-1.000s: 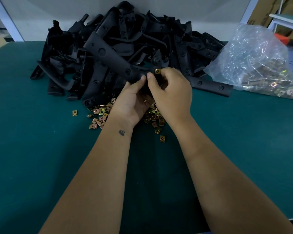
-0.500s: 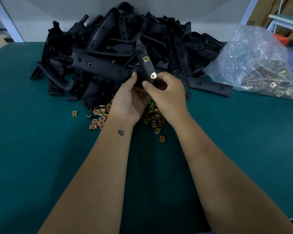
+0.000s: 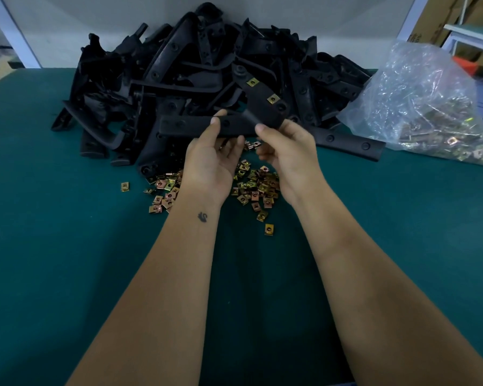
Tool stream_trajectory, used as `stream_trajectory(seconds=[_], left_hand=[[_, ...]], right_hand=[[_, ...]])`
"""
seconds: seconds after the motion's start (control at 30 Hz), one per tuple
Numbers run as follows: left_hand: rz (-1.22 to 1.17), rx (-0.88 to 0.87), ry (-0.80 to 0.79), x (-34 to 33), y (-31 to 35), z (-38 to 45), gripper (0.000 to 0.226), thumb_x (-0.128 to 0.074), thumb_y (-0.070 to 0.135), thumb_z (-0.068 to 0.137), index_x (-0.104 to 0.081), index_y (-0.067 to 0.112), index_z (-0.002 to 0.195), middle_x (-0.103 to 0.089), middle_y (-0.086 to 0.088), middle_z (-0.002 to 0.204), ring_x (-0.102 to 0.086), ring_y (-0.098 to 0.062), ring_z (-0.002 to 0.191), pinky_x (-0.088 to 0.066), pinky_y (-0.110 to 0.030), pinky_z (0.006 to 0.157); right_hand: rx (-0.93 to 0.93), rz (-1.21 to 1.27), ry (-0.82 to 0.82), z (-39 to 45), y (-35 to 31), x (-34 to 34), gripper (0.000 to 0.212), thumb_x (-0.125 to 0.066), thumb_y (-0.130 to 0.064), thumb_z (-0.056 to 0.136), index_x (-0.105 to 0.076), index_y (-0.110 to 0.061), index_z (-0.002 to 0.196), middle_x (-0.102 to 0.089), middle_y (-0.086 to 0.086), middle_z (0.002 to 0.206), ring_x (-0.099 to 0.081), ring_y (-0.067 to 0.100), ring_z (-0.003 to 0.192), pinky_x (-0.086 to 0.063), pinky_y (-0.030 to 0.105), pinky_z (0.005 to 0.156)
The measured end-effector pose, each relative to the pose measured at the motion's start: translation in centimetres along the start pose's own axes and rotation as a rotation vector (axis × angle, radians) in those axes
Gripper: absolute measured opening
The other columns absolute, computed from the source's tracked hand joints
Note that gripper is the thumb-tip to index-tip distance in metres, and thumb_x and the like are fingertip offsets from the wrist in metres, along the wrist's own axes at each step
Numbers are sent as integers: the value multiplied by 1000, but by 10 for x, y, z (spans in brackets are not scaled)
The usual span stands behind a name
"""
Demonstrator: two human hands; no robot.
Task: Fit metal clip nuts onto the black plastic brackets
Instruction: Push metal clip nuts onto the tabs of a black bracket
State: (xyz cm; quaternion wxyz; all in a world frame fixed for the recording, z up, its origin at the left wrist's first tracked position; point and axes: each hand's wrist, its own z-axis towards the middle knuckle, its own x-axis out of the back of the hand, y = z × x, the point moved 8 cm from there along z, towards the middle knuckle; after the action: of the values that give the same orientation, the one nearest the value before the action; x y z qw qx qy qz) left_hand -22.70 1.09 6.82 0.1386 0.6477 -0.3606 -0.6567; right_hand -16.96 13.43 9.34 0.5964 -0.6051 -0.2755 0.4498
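- The green desk (image 3: 67, 246) is the biggest thing, and it holds a tall pile of black plastic brackets (image 3: 179, 79) at the far edge.
- A clear bag of clip nuts (image 3: 424, 107) sits to the right of the pile.
- One bracket (image 3: 234, 122) is held up between the pile and the person. It is bent: one long part lies flat, left to right, and the other part slants up and away, with its far end to the left.
- Two clip nuts (image 3: 273, 99) already sit on the slanted part.
- The left hand (image 3: 211, 160) holds the flat part, its fingers curled around it from below.
- The right hand (image 3: 286, 151) pinches the bend of the bracket with thumb and fingers.
- Loose clip nuts (image 3: 258, 188) lie on the desk right under both hands. The right hand looks a bit nearer to most of them, so I think it should reach down for the next one.
- One lone clip nut (image 3: 268, 229) lies closest to the person.
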Motion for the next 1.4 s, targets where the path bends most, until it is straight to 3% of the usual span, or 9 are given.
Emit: stream_trajectory(seconds=[0.13, 0.33, 0.5, 0.7, 0.8, 0.97, 1.17, 1.3, 1.4], left_hand=[[80, -23, 56, 2, -3, 0, 20, -52, 19, 103, -67, 7, 107, -69, -8, 86, -60, -10, 58, -55, -23, 64], [121, -7, 72, -9, -12, -8, 25, -52, 24, 103, -65, 6, 115, -73, -4, 84, -67, -10, 64, -56, -25, 64], [149, 65, 77, -37, -36, -22, 30, -53, 31, 102, -61, 14, 126, -70, -10, 118, -69, -24, 105, -58, -37, 85], [377, 134, 83, -91, -79, -55, 15, -59, 36, 98, -58, 20, 94, -70, -5, 99, -70, -21, 89, -59, -35, 76], [496, 140, -40, -132, -110, -78, 21, -57, 35, 98, -61, 15, 103, -70, 0, 88, -68, -12, 74, -53, -26, 62], [546, 163, -317, -199, -183, -145, 4, -56, 27, 98, -56, 24, 100, -72, -2, 109, -70, -17, 100, -55, -39, 93], [699, 262, -583, -241, -280, -249, 17, -59, 29, 97, -64, 15, 105, -65, 15, 84, -60, 10, 67, -43, -4, 56], [841, 500, -847, -240, -329, -308, 21, -55, 15, 98, -64, 9, 116, -70, -2, 91, -66, -11, 80, -53, -23, 72], [953, 596, -1060, -232, -337, -329, 23, -49, 14, 101, -62, 16, 120, -63, 5, 80, -58, 1, 61, -45, -10, 55]], right_hand=[[6, -25, 6, -1, 3, -2, 10, -68, -6, 89, -70, -16, 88, -68, -5, 75, -58, 7, 61, -50, 23, 62], [-25, 165, 92, -2, 2, 4, 9, -69, -8, 89, -72, -16, 87, -68, 0, 79, -58, 12, 64, -50, 24, 60], [-40, 333, 218, -12, -2, 11, 7, -70, -4, 86, -71, -10, 89, -73, -1, 78, -71, 11, 75, -57, 24, 65], [-17, 405, 508, -38, -26, 79, 10, -71, -3, 85, -69, -13, 80, -73, 0, 74, -70, 13, 68, -59, 28, 68], [52, 363, 609, -63, -46, 130, 4, -71, -7, 85, -69, -9, 87, -74, 8, 85, -70, 19, 77, -59, 34, 73], [262, 317, 858, -129, -81, 227, 7, -65, 2, 87, -68, 2, 94, -70, 8, 82, -67, 11, 70, -53, 23, 62], [312, 240, 1173, -243, -92, 334, 10, -64, -3, 89, -63, -6, 79, -66, -5, 63, -63, 9, 58, -49, 23, 55], [343, 430, 1379, -305, -74, 383, 10, -62, 0, 88, -63, -5, 80, -66, 1, 60, -62, 14, 50, -50, 25, 48], [307, 480, 1659, -350, -61, 418, 13, -65, -7, 89, -55, -14, 84, -57, 1, 59, -48, 11, 44, -37, 25, 45]])
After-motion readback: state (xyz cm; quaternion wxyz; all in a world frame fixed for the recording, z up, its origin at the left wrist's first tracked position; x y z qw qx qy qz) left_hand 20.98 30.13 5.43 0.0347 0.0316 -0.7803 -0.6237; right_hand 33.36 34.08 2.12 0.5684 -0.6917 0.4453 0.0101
